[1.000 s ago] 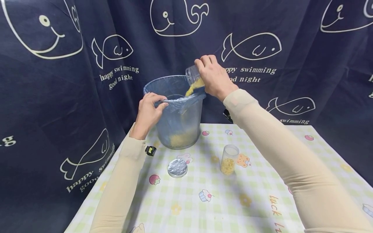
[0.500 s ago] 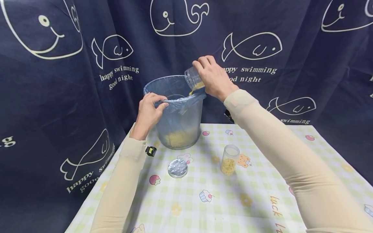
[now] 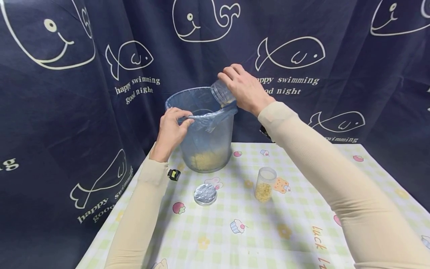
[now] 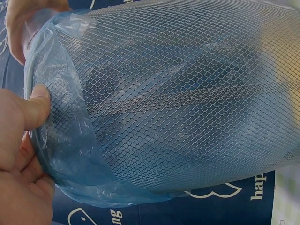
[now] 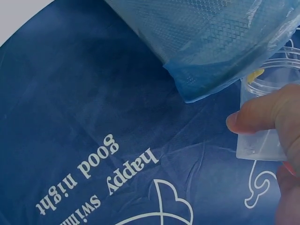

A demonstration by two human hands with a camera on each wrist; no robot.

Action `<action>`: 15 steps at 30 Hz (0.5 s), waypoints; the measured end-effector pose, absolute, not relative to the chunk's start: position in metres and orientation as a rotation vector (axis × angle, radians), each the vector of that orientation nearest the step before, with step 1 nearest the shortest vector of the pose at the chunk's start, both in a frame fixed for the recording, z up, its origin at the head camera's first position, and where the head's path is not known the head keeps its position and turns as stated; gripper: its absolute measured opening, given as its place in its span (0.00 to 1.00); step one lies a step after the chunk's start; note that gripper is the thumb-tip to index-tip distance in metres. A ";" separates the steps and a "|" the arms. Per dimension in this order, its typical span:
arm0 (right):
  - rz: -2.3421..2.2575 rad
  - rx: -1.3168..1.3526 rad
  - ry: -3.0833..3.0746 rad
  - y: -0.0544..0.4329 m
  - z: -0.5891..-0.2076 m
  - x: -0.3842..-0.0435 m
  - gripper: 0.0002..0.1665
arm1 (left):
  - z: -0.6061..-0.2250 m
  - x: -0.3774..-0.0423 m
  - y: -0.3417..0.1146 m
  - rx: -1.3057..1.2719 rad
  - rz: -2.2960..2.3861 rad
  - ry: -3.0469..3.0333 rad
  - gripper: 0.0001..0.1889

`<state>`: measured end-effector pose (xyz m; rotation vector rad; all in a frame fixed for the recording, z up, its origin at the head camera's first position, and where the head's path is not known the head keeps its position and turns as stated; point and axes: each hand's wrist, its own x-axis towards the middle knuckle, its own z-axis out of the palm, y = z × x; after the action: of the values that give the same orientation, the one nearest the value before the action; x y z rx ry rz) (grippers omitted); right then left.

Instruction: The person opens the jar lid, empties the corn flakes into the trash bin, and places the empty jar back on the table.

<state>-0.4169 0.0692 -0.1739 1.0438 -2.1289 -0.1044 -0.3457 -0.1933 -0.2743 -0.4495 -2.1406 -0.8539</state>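
A wire-mesh bin [image 3: 209,138] lined with a blue plastic bag [image 3: 218,118] stands at the table's back left. My left hand [image 3: 170,130] pinches its near rim; in the left wrist view the thumb presses on the folded-over bag [image 4: 70,145]. My right hand [image 3: 246,89] grips a clear plastic jar [image 3: 219,92] from above, tipped mouth-down over the bin's right rim. A few yellow bits [image 5: 255,75] cling near the jar's mouth in the right wrist view. Through the mesh, a yellowish heap [image 3: 205,160] shows at the bin's bottom.
A second clear jar [image 3: 265,186], partly filled with yellow pieces, stands right of centre on the checked tablecloth [image 3: 235,246]. A round silvery lid [image 3: 205,194] lies in front of the bin. A dark blue curtain [image 3: 201,63] with fish drawings hangs close behind.
My right hand has tilted the jar further and shifted slightly left. The yellow stream from it has dwindled to a few bits, and the jar looks nearly emptied. My left hand stays put.
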 end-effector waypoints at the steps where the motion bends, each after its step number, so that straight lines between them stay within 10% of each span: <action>1: -0.113 1.055 -2.112 0.069 -0.174 -0.418 0.41 | -0.274 -0.346 -0.193 -0.450 -0.855 -2.140 0.08; 15: -0.129 1.188 -1.936 0.063 -0.170 -0.424 0.29 | -0.275 -0.346 -0.193 -0.453 -0.857 -2.124 0.08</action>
<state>-0.4237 0.0630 -0.1704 1.1880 -1.9364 -0.1295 -0.3455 -0.1931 -0.2749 -0.4529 -2.1242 -0.8574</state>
